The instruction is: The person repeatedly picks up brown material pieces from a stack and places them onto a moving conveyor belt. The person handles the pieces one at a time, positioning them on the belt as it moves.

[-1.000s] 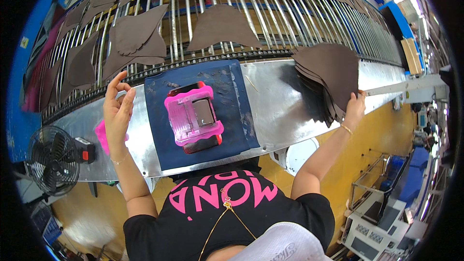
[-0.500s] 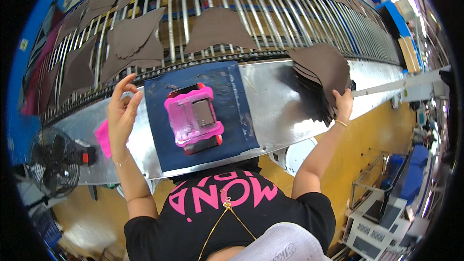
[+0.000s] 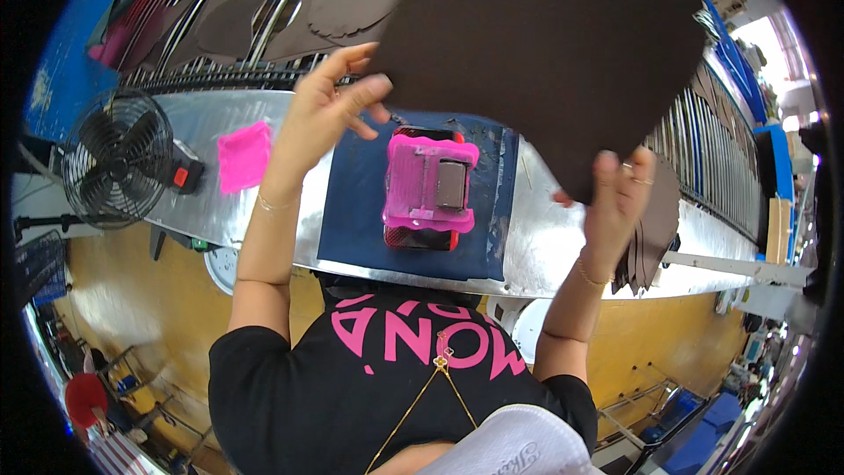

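A large dark brown panel [image 3: 545, 44] hangs in the air above a metal desk [image 3: 549, 237], its top running out of view, its narrow tip pointing toward the desk's near edge and its body spreading up and away; with the upper end cut off, the long axis cannot be settled, though it seems to rise from that tip. The right hand [image 3: 615, 207] has its grip pinched on the tip, thumb in front, while the left hand [image 3: 321, 119] has its fingertips at the left edge, and whether that grip is closed on the panel or only touching cannot be told. Sheet this thin would seem best handled by opposite edges, lightly, and taut enough that no corner folds or drags. Below, between the hands, a pink frame [image 3: 404, 180] with a dark block [image 3: 452, 186] lies on a blue mat [image 3: 356, 229]. A stack of brown panels [image 3: 648, 246] sits just right of the right hand, a bright pink piece [image 3: 244, 157] lies left of the mat near a black fan [image 3: 119, 158], and more brown pieces [image 3: 338, 9] rest on the barred metal rack [image 3: 716, 158] behind
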`<state>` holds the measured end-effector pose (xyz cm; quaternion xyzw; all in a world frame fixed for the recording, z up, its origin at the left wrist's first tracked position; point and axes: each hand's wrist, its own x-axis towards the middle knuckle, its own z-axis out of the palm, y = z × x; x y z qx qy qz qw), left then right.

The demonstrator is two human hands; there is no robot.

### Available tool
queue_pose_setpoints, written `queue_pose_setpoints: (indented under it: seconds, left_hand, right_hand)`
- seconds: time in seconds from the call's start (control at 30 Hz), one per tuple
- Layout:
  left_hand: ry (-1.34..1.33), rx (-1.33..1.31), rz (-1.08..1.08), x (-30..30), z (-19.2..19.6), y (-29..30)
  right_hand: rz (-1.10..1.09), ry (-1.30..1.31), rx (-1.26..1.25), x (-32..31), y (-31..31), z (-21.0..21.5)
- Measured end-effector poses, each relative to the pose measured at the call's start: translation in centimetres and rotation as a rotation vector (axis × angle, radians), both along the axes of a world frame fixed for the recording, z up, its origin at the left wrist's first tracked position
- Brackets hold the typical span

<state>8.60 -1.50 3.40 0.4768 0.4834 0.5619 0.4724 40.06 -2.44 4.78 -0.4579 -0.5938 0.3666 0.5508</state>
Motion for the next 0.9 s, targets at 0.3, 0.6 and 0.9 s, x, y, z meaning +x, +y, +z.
queue_pose_setpoints:
  seconds: [0.3,0.6,0.9]
  left_hand:
    - [0.212,0.234,0.259,-10.1,2.4,-5.6]
    - [0.394,-0.152,0.031,-8.3,0.6,-5.9]
    - [0.827,0.343,-0.375,0.0,-0.9,-1.4]
  right_hand:
    - [0.375,-0.376,0.009,-8.0,0.2,-3.0]
    - [0.295,-0.644,0.364,-4.4,-0.3,-3.7]
    - [0.085,-0.678,0.070,5.1,-3.8,-7.1]
